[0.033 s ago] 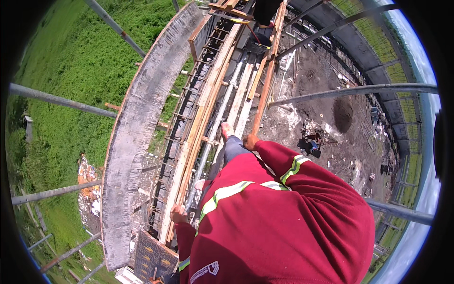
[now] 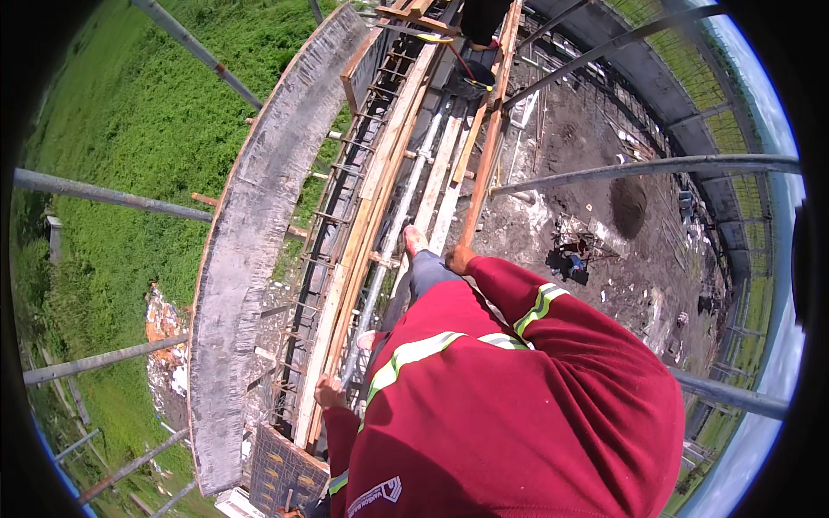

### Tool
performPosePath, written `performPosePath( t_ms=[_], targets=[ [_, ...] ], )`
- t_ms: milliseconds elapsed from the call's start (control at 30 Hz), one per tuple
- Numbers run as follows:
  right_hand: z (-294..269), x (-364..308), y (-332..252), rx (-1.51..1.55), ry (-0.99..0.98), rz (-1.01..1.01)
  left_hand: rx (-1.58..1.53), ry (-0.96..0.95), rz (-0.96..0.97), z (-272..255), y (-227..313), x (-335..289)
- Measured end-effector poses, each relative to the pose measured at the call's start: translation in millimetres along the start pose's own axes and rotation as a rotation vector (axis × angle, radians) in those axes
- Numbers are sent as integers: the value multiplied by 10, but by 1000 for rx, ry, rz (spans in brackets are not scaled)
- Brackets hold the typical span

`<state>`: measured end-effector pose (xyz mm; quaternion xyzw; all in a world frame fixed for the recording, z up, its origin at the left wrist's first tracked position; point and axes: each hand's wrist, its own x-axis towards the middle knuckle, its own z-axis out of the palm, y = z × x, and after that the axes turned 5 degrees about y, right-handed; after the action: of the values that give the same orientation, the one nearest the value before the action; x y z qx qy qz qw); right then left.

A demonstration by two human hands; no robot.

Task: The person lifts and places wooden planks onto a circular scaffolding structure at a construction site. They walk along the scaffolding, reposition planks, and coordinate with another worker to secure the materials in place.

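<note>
My right hand [image 2: 460,259] is closed round the near end of a long reddish wooden rail [image 2: 480,198] on the right of the walkway. My left hand [image 2: 330,391], fingers bent, rests at the edge of the long timber planks [image 2: 352,285] on the left; its fingertips are partly hidden. Between them, my shoe [image 2: 415,239] is on a narrow walkway of boards [image 2: 443,211] beside a grey metal pipe [image 2: 390,233]. My red sleeves and top with reflective bands fill the lower middle.
Left of the planks runs a rebar cage [image 2: 332,220], then a curved grey form panel [image 2: 250,224]. Ahead, a person's dark-clothed legs [image 2: 480,24] stand near a black bucket [image 2: 473,78]. Scaffold pipes [image 2: 639,168] cross both sides. Far below right lies muddy ground [image 2: 579,164].
The view has shifted very slightly. Both hands stay where they were against the timber, and nothing has been taken hold of or let go.
</note>
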<state>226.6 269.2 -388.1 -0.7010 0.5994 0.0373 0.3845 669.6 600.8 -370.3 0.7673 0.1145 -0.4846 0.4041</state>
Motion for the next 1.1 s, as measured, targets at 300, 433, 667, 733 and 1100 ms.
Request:
performPosePath(
  t_ms=[300, 433, 667, 733, 1100],
  targets=[
    [-1205, 557, 877, 10, 24, 275, 109, -119, 104, 1881, 818, -203],
    [-1456, 747, 974, 67, 71, 240, 173, -166, 193, 2423, 1353, -263],
    [-1441, 619, 791, 159, 117, 241, 386, -160, 90, 2747, 1722, 214],
    [-1469, 520, 855, 149, 95, 325, 377, -103, 65, 2727, 1705, 376],
    [-2086, 1460, 1888, 88, 198, 484, 312, -56, -33, 3151, 1548, 263]
  ],
)
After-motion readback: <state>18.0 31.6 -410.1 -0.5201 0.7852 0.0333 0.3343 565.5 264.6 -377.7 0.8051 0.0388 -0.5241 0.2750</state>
